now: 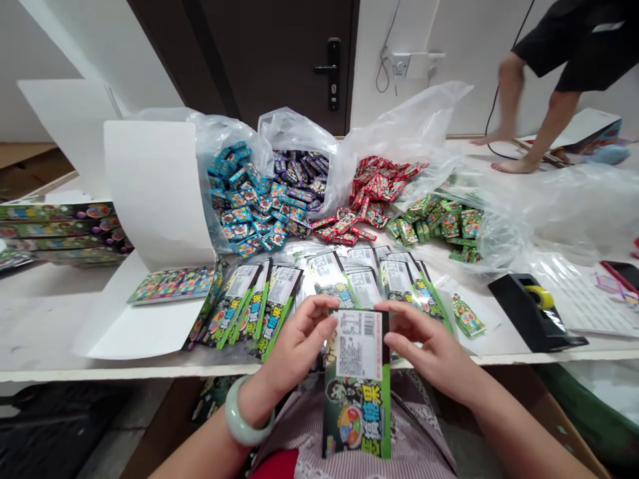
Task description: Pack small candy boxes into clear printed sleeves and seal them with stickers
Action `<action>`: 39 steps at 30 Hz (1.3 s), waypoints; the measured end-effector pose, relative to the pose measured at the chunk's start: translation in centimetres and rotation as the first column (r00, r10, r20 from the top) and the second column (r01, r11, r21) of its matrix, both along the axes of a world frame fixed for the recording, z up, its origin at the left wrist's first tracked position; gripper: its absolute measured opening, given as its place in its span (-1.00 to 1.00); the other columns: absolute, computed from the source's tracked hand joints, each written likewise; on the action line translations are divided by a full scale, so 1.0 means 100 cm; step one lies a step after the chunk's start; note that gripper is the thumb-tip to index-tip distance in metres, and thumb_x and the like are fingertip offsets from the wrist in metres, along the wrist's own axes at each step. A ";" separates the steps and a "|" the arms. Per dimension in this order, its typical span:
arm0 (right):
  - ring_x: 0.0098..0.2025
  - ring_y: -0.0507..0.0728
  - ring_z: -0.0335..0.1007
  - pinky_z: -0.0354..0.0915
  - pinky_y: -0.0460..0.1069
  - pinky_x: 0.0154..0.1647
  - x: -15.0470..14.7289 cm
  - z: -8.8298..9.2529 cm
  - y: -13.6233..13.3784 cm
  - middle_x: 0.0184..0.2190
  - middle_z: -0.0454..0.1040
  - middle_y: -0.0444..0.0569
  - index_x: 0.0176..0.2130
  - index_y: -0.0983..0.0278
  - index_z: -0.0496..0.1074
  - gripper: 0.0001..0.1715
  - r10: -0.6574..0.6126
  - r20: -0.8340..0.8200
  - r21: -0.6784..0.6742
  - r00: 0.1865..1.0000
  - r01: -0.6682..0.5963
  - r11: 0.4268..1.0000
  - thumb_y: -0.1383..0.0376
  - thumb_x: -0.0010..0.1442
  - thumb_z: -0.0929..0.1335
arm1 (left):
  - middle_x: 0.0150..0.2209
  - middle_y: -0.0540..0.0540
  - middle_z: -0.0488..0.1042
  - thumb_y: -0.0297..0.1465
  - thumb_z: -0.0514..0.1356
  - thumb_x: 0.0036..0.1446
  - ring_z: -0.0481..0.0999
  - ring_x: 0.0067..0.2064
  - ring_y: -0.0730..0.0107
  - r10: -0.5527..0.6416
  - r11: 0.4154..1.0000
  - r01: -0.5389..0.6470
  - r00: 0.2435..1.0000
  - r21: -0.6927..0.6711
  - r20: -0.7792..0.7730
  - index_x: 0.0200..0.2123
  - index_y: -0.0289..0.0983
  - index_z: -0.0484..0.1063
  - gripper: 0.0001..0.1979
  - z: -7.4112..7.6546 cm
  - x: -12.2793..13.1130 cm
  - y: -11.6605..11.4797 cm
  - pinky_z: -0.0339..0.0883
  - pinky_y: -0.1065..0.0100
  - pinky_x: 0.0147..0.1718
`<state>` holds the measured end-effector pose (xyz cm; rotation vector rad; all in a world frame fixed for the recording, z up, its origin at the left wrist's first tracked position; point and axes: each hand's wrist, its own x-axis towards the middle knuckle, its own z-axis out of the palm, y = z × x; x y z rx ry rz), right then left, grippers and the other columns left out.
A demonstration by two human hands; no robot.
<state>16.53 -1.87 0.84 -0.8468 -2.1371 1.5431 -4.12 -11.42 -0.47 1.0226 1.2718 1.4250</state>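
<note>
Fingers (319, 320) of the left hand (294, 347) and right hand (429, 349) pinch both long edges of a green rectangular foil candy packet (357, 416), long axis upright (white barcode label (358, 344) at top, toward the table (150, 332)).

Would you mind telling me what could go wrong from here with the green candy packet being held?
The green candy packet, held by the left hand and right hand out past the table edge, could slip and drop. The overlapping packets near that edge might also get knocked off.

Candy packets (252, 309) on table (50, 293), plastic bags (399, 130) behind, tape dispenser (532, 313) right
</note>
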 end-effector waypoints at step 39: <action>-0.09 0.12 0.37 0.31 0.01 -0.17 -0.020 0.001 -0.003 -0.19 0.42 -0.04 -0.20 0.14 0.40 -0.93 -0.009 -0.192 0.197 0.981 0.047 0.979 0.30 0.29 0.31 | -0.27 -0.09 0.48 -0.43 0.24 0.16 0.47 -0.17 0.34 0.001 0.990 0.030 0.977 0.141 -0.215 -0.30 -0.23 0.51 -0.96 0.014 -0.010 -0.002 0.34 0.33 -0.18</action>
